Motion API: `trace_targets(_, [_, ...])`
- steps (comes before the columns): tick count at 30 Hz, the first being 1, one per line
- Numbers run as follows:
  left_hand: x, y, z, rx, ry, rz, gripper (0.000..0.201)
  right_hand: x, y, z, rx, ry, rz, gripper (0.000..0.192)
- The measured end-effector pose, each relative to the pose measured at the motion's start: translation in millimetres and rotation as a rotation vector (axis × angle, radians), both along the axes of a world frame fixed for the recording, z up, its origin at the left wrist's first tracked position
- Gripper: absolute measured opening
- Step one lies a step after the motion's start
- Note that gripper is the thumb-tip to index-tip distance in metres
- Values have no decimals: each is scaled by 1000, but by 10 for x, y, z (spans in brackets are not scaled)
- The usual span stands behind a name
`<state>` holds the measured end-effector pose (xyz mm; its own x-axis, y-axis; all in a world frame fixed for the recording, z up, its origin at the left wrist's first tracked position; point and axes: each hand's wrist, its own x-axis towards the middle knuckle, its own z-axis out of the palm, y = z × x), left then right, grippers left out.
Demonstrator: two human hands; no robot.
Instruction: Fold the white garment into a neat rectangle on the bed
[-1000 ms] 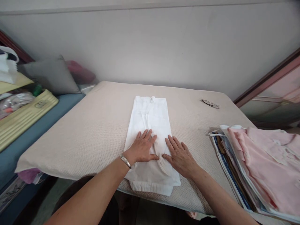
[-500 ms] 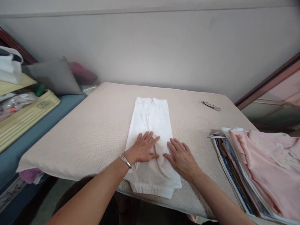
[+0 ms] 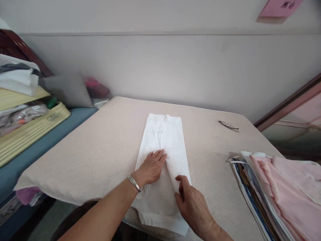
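A white folded garment (image 3: 173, 147) lies lengthwise on the cloth-covered table, its lower end near the front edge. My left hand (image 3: 151, 167) rests flat on the middle of it, fingers stretched out and a silver bracelet on the wrist. Over the lower right side of the garment is my right hand (image 3: 194, 201). Its index finger is bent, with a gap between that fingertip and the thumb; the other fingers are curled and partly hidden. No held thing shows in either hand.
A pair of glasses (image 3: 228, 126) lies at the back right of the pale tablecloth (image 3: 100, 147). To the right is a stack of folded clothes (image 3: 288, 187), pink on top. At left stand a yellow case (image 3: 37, 127) with bagged items and a grey cushion (image 3: 67, 90).
My right hand has drawn nearer along the garment's right side and its fingers have curled. The bunched creases between the hands have flattened. The view has tilted up.
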<state>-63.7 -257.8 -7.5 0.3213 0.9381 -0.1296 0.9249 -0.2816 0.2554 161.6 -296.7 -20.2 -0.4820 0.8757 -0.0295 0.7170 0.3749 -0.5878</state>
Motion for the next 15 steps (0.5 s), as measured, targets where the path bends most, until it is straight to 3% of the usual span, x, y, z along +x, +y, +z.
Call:
trace_targets(4, [0, 12, -45, 23, 16, -9, 72, 6, 21, 100, 45, 119, -11, 28])
trace_targets(10, [24, 0, -37, 48, 9, 2, 73, -67, 61, -4, -27, 316, -134, 33])
trace_targets(15, [37, -10, 3, 58, 0, -6, 77, -101, 110, 40, 53, 427, -200, 24])
